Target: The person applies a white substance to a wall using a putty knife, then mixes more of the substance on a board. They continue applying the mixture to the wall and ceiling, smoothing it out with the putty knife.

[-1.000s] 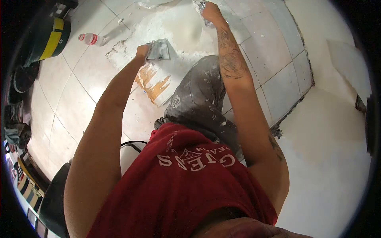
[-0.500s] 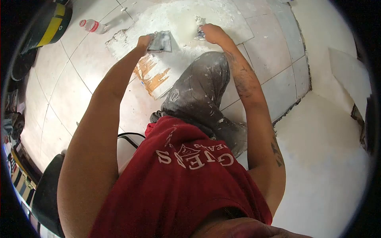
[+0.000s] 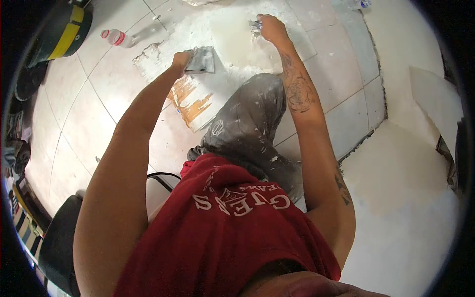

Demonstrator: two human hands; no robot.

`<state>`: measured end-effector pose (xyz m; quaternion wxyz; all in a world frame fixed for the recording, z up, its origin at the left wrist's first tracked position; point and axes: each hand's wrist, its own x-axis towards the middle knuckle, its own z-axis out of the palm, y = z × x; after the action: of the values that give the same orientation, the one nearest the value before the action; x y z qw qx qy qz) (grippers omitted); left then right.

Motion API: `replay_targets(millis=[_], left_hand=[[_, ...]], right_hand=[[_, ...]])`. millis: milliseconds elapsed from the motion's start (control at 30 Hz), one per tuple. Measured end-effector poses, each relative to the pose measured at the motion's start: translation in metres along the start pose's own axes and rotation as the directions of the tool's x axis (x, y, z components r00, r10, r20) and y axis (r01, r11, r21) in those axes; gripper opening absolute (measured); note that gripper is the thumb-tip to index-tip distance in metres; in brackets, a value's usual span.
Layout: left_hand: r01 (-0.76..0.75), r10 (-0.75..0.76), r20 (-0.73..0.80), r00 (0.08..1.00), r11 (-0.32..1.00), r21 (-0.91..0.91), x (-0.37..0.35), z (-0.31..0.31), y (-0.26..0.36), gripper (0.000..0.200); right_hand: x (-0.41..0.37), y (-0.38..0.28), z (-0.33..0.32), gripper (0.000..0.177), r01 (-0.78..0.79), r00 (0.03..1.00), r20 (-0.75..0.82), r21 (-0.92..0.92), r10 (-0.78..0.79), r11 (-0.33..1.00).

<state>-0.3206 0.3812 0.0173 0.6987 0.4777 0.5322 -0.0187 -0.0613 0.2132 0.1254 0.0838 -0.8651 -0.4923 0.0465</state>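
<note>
My left hand (image 3: 183, 61) is closed round a flat grey metal blade tool (image 3: 203, 60), held low over the plaster-smeared board (image 3: 195, 106). Further right, my right hand (image 3: 271, 27) grips a smaller scraper (image 3: 256, 29) with white paste on its blade. Its handle is mostly hidden in my fingers. The scraper is at the right part of a smooth, wet-looking pale patch (image 3: 230, 37) on the board. Brown bare streaks show at the board's near left corner.
A clear bottle with a red label (image 3: 117, 37) stands on the tiled floor at the upper left. Beside it is a dark bucket with a yellow band (image 3: 63, 37). My bent knee (image 3: 257, 94) is near the board. A black chair edge (image 3: 59, 242) shows lower left.
My right hand has moved up and slightly right with the scraper. My left hand and its blade appear slightly lower. The view has shifted a little, showing more at the top.
</note>
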Motion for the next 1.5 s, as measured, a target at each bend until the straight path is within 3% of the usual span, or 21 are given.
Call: replay_targets(millis=[233, 333, 433, 533, 633, 733, 833, 867, 967, 1067, 1167, 1200, 1300, 1433, 1467, 1500], left_hand=[[0.005, -0.006, 0.047, 0.999, 1.0, 0.028, 0.015, -0.006, -0.006, 0.018], [0.012, -0.013, 0.015, 1.0, 0.999, 0.041, 0.01, -0.003, -0.002, 0.017], [0.0, 0.0, 0.003, 1.0, 0.998, 0.064, 0.011, -0.004, -0.004, 0.017], [0.011, -0.012, 0.021, 1.0, 0.999, 0.034, 0.004, 0.0, 0.0, 0.017], [-0.002, 0.004, 0.041, 0.999, 0.999, -0.034, 0.008, -0.002, -0.004, 0.016], [-0.017, 0.018, 0.055, 0.998, 1.0, -0.022, 0.012, -0.003, -0.006, 0.016], [-0.014, 0.014, 0.026, 1.0, 1.0, 0.014, 0.007, -0.002, -0.003, 0.016], [-0.012, 0.012, 0.012, 1.0, 1.0, 0.024, 0.006, -0.001, -0.001, 0.016], [0.007, -0.007, 0.006, 1.0, 1.0, 0.001, 0.007, 0.0, -0.002, 0.016], [0.022, -0.021, 0.02, 1.0, 0.998, -0.063, 0.01, -0.001, -0.004, 0.015], [0.02, -0.02, 0.048, 0.999, 1.0, -0.007, 0.019, -0.005, -0.008, 0.016], [0.007, -0.006, 0.066, 0.998, 1.0, -0.009, 0.016, -0.004, -0.007, 0.016], [-0.006, 0.007, 0.082, 0.997, 1.0, -0.017, 0.01, -0.004, -0.005, 0.016], [0.017, -0.017, 0.019, 1.0, 0.999, -0.038, 0.007, -0.001, -0.005, 0.014], [0.013, -0.013, 0.013, 1.0, 0.999, -0.037, 0.004, 0.001, -0.001, 0.014], [0.009, -0.008, 0.017, 1.0, 0.999, -0.048, 0.008, 0.0, 0.0, 0.013]], right_hand=[[-0.004, 0.011, 0.016, 0.031, -0.001, 0.993, -0.12, 0.019, 0.003, 1.0], [-0.012, 0.01, 0.053, 0.022, 0.013, 0.952, -0.296, -0.198, -0.072, 0.98], [-0.03, 0.004, 0.068, 0.021, 0.032, 0.994, -0.095, -0.223, -0.055, 0.974], [-0.042, 0.0, 0.066, 0.02, 0.089, 0.996, -0.001, -0.241, -0.092, 0.966], [-0.044, 0.009, 0.055, 0.019, 0.202, 0.977, -0.039, -0.137, -0.209, 0.97], [-0.022, 0.03, 0.04, 0.026, 0.156, 0.984, 0.099, -0.066, -0.15, 0.985], [-0.002, 0.026, 0.02, 0.033, 0.142, 0.985, -0.092, -0.034, -0.144, 0.989], [0.004, 0.019, 0.013, 0.031, 0.043, 0.999, -0.014, -0.002, -0.043, 0.999], [0.013, 0.027, 0.045, 0.031, 0.181, 0.967, -0.18, -0.015, -0.181, 0.983], [-0.008, 0.021, 0.064, 0.025, 0.165, 0.982, -0.081, -0.072, -0.171, 0.984], [-0.027, 0.024, 0.066, 0.02, 0.248, 0.969, 0.044, -0.093, -0.244, 0.964], [-0.029, 0.021, 0.051, 0.018, 0.287, 0.958, 0.022, -0.043, -0.286, 0.957], [-0.009, 0.029, 0.017, 0.018, 0.199, 0.953, 0.232, 0.002, -0.194, 0.98], [0.019, 0.035, 0.015, 0.019, 0.218, 0.976, -0.003, 0.018, -0.218, 0.976], [0.028, 0.03, 0.019, 0.03, 0.162, 0.986, 0.039, -0.022, -0.161, 0.987], [0.031, 0.03, 0.029, 0.026, 0.159, 0.987, 0.0, -0.005, -0.159, 0.987]])
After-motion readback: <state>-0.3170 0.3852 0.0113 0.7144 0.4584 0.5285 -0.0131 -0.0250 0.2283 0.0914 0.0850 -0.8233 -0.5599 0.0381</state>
